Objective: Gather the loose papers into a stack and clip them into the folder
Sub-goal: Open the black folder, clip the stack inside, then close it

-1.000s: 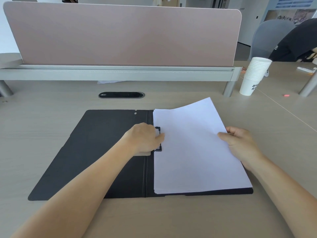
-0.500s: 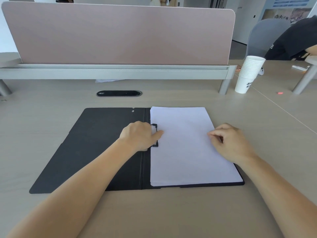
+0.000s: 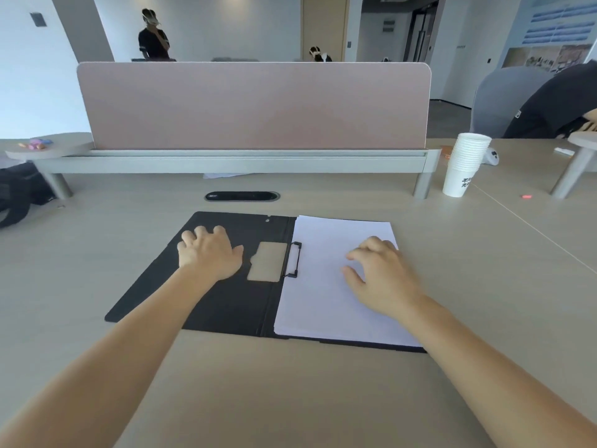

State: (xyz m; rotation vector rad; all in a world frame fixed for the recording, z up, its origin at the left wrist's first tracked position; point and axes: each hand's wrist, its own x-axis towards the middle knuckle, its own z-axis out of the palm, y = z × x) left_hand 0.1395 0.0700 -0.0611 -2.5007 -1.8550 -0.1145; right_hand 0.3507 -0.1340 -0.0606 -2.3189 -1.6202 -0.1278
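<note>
Papers (image 3: 318,302) beneath right fingers (image 3: 371,244), folder (image 3: 232,302) open

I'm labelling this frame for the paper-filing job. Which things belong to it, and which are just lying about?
Belongs to the job: paper stack; black folder; clip.
Just lying about: stack of paper cups; cable grommet; small red object; black bag; pink divider.

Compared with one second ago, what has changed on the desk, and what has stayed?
The left hand let go of the clip and moved left onto the folder cover. The papers, lifted at first, now lie flat under the right hand. The folder stays open.
</note>
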